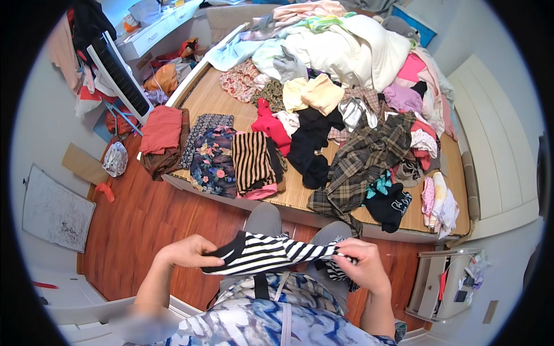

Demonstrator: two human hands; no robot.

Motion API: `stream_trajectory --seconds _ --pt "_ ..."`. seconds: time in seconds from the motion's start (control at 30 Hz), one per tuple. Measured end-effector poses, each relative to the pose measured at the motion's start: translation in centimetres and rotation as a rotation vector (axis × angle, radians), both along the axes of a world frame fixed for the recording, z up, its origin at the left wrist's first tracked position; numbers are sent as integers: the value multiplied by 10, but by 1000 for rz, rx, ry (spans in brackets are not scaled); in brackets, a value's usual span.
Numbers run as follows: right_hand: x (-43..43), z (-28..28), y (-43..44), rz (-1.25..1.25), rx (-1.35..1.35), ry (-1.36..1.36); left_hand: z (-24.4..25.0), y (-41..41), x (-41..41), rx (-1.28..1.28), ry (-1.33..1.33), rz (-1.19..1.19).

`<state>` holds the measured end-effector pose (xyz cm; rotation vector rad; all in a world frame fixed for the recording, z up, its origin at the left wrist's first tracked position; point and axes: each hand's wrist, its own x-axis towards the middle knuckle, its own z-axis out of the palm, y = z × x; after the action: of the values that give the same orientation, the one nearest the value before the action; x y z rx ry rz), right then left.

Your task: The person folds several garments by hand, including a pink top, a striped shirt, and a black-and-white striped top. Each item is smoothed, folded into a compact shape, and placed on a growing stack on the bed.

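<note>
Stretched across my lap is a black-and-white striped garment. My left hand pinches its black-edged end, and my right hand grips the other side, where some of the striped fabric hangs down. Before my knees stands a bed with a woven mat. On its near edge lie a folded black-and-tan striped garment, a dark floral garment and a plaid shirt whose sleeve hangs over the edge. A black garment with white lettering rests to the right of the shirt.
Folded red cloth sits at the bed's left corner. Small pink and white clothes lie at the right. A white quilt and heaped clothing cover the far side. A whiteboard leans on the left wall; a nightstand stands right.
</note>
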<state>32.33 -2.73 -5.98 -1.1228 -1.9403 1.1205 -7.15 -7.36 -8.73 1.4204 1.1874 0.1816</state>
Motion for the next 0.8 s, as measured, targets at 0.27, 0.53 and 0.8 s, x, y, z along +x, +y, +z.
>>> stream_trajectory --seconds 0.27,0.53,0.8 --pt "-33 12 -14 309 8 -131 -13 13 64 595 167 -193" --pt "-34 14 -20 296 -31 -38 5 41 145 485 -371 -278" --pt "-32 8 -17 299 -97 6 2 37 131 587 -182 -307"
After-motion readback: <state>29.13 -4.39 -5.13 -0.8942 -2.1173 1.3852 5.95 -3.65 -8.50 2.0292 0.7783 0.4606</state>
